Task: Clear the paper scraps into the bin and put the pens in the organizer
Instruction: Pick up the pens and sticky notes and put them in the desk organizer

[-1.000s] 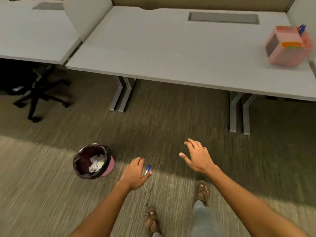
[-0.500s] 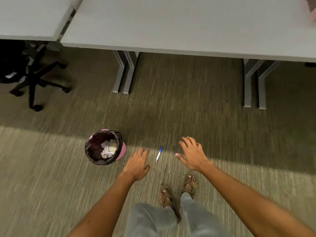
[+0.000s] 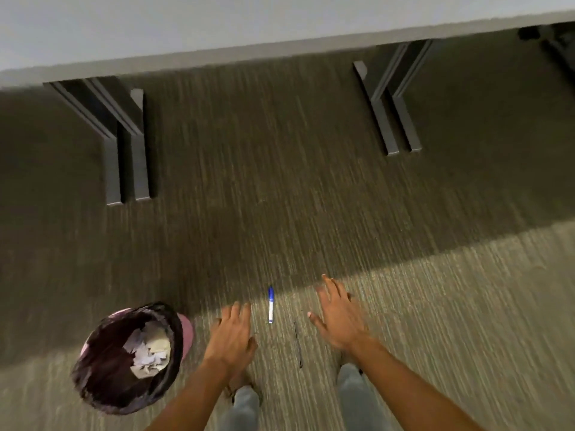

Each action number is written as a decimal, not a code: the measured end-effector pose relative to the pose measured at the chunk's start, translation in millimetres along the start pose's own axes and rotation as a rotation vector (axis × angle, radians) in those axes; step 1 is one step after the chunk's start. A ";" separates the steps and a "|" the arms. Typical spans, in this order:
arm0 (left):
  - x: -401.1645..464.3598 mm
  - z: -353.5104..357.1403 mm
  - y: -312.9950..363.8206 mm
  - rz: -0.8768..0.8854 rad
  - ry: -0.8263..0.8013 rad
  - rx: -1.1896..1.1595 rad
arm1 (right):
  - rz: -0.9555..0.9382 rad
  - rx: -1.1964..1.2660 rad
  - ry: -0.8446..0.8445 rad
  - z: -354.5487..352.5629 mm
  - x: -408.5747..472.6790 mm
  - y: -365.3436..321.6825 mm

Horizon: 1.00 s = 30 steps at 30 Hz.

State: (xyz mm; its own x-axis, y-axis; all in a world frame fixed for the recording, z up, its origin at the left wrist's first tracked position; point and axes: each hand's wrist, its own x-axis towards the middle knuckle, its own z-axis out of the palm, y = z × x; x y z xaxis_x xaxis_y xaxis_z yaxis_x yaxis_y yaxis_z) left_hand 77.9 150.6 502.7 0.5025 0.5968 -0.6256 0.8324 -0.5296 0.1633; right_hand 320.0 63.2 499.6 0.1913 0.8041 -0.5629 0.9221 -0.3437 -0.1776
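A blue and white pen lies on the carpet, pointing away from me, between my two hands. My left hand hovers just left of it, palm down, fingers spread, holding nothing. My right hand is to the pen's right, also open and empty. A pink bin with a dark liner stands on the floor at the lower left, with white paper scraps inside. The organizer is out of view.
The grey desk edge runs across the top, with two pairs of dark legs below it. A thin dark line lies on the carpet by my right hand. My legs are at the bottom.
The view has tilted down and moved closer to the floor; the organizer has left the frame. The pen that was by my left hand now lies on the carpet between both hands.
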 end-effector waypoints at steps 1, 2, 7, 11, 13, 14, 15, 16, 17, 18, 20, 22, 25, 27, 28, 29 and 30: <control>15.0 10.9 -8.7 0.017 -0.004 0.007 | 0.036 0.021 0.001 17.0 7.0 -0.2; 28.0 23.2 -16.4 0.026 -0.019 0.009 | 0.062 0.034 -0.010 35.9 11.9 -0.1; 100.8 112.9 -41.4 0.074 -0.045 -0.029 | 0.198 0.130 0.016 151.6 42.8 16.3; 169.5 194.5 -54.6 0.075 -0.035 0.005 | 0.221 0.172 -0.034 249.0 84.9 31.8; 204.7 239.2 -58.2 0.038 -0.014 -0.025 | 0.227 0.182 -0.054 297.2 109.2 35.5; 222.3 261.2 -58.7 0.019 -0.004 -0.056 | 0.229 0.190 -0.059 320.0 121.1 37.0; 239.3 281.7 -58.6 -0.006 -0.003 -0.092 | 0.233 0.196 -0.066 341.7 132.5 38.5; 255.7 299.0 -58.0 -0.041 -0.005 -0.134 | 0.243 0.211 -0.073 361.4 142.8 39.9; 270.4 313.3 -57.0 -0.088 -0.007 -0.189 | 0.257 0.229 -0.084 378.8 151.2 40.8; 282.5 325.5 -55.5 -0.145 -0.007 -0.252 | 0.268 0.240 -0.097 395.1 158.1 41.1; 302.8 344.7 -52.7 -0.243 0.021 -0.361 | 0.284 0.244 -0.112 422.6 169.4 40.8; 319.6 358.1 -48.7 -0.300 0.065 -0.441 | 0.297 0.230 -0.123 442.7 178.8 39.4; 345.9 367.3 -40.8 -0.340 0.126 -0.506 | 0.310 0.228 -0.117 462.5 187.7 38.1; 360.6 366.1 -34.8 -0.345 0.144 -0.493 | 0.313 0.262 -0.095 467.8 190.6 38.7; 367.1 365.4 -32.7 -0.336 0.145 -0.482 | 0.308 0.276 -0.087 468.7 192.4 40.1; 372.3 365.4 -31.4 -0.323 0.141 -0.473 | 0.294 0.285 -0.087 468.9 193.9 41.6; 375.4 365.8 -30.2 -0.305 0.135 -0.470 | 0.275 0.294 -0.093 468.4 195.0 42.6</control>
State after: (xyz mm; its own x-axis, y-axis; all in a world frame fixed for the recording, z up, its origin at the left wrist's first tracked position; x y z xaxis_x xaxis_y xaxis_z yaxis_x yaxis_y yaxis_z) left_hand 155.9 170.2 -16.2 0.2230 0.7688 -0.5993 0.9434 -0.0154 0.3314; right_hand 239.1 -21.8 4.2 0.3734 0.6202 -0.6899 0.7030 -0.6744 -0.2258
